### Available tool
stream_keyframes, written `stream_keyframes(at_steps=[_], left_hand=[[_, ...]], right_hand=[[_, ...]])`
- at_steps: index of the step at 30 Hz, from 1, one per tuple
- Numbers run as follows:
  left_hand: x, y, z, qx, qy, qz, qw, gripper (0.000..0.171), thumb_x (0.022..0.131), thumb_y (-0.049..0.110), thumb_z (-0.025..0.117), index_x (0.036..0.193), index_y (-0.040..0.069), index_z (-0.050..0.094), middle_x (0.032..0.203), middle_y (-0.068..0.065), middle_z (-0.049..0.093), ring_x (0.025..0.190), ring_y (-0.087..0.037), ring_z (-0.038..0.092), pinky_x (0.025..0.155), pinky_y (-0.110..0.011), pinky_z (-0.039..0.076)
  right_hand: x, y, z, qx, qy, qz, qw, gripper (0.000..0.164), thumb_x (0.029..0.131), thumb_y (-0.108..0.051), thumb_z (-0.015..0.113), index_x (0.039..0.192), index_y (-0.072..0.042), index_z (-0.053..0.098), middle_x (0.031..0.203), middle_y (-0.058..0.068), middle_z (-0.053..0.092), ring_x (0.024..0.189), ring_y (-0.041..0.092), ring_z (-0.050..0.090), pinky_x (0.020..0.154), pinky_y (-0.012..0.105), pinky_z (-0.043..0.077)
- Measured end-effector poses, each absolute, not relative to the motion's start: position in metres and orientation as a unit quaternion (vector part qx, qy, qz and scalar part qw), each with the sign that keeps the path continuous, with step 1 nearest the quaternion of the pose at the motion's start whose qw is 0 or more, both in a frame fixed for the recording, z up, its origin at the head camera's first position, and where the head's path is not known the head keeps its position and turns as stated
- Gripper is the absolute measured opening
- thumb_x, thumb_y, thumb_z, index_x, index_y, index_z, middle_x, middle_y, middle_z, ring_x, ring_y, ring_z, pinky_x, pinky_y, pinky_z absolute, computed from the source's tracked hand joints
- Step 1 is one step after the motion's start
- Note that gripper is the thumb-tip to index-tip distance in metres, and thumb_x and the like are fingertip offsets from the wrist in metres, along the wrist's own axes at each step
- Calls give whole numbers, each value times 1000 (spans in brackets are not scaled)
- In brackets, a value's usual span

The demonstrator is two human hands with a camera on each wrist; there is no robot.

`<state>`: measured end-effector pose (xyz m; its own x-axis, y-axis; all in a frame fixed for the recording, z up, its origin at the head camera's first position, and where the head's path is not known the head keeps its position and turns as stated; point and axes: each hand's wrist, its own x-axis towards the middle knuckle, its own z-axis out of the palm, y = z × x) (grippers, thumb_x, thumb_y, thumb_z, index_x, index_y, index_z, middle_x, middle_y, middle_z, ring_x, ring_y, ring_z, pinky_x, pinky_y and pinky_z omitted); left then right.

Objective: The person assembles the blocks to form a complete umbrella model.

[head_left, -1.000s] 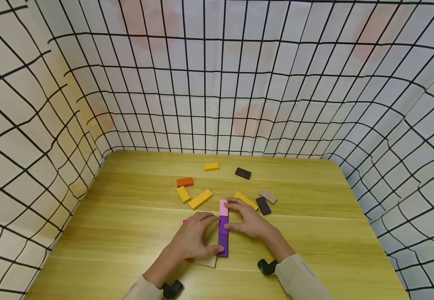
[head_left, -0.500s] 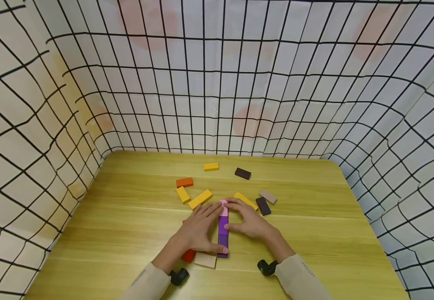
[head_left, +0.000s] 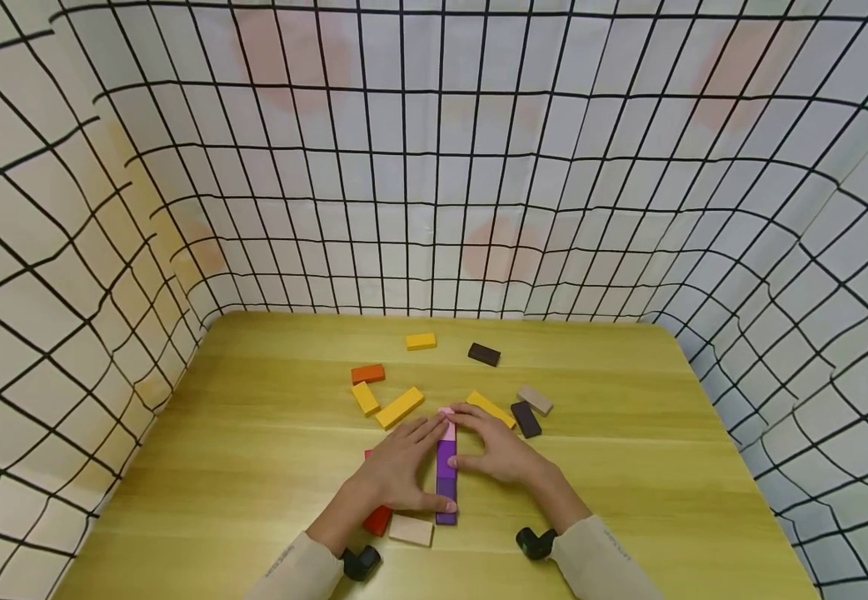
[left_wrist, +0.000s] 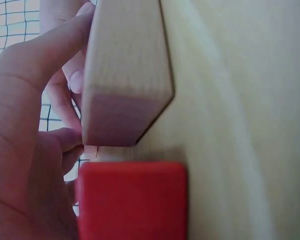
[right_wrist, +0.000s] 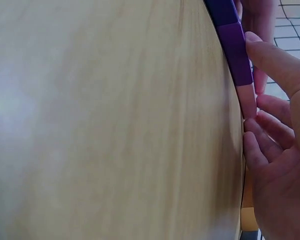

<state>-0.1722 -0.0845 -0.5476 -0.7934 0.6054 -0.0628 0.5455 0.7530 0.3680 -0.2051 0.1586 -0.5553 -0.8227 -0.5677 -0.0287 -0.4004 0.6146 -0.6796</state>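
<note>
Three wooden blocks stand end to end in a straight row: a pink block [head_left: 448,430] at the far end, a purple block [head_left: 446,452] in the middle and a dark purple block [head_left: 446,490] nearest the body. My left hand [head_left: 396,472] spans the row from its left, straight fingertips at the pink block and thumb on the dark purple one. From the other side my right hand [head_left: 500,448] touches the row, fingertips at the pink block's far end, thumb against the purple block. In the right wrist view both hands' fingertips meet near the pink block [right_wrist: 247,100].
A red block [head_left: 377,522] and a pale wood block [head_left: 411,531] lie beneath the left wrist. Beyond the hands are yellow blocks [head_left: 400,407], an orange block [head_left: 367,373], dark blocks [head_left: 526,418] and a greyish block [head_left: 535,399]. Black wire mesh [head_left: 434,200] encloses the table.
My left hand's fingers have reached forward along the row to the pink block, its thumb staying at the near end. The right hand has kept its place; the head view has tilted up slightly.
</note>
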Motion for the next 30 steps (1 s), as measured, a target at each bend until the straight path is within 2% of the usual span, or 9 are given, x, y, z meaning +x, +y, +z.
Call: stream_keyframes(at_steps=[14, 24, 30], left_hand=[[-174, -83, -546, 311, 934, 151, 89, 126, 72, 89, 64, 166, 17, 20, 174, 3, 13, 160, -26, 20, 130, -47, 18], [-173, -84, -545, 305, 929, 186, 95, 123, 72, 82, 70, 166, 16, 24, 174, 1, 17, 159, -28, 21, 128, -53, 21], [-174, -84, -545, 300, 930, 187, 99, 124, 72, 83, 70, 165, 18, 24, 174, 3, 17, 160, -26, 21, 129, -50, 21]], right_hand=[[-206, 158, -555, -273, 898, -324, 119, 75, 94, -48, 73, 159, -29, 42, 167, -6, 35, 154, 27, 35, 124, 55, 31], [-213, 169, -540, -266, 900, -333, 97, 73, 95, -43, 73, 157, -17, 45, 165, 0, 38, 156, 33, 30, 124, 60, 28], [-222, 179, -534, -239, 916, -316, 59, 65, 94, -34, 76, 149, -9, 53, 160, 10, 45, 148, 36, 41, 122, 59, 33]])
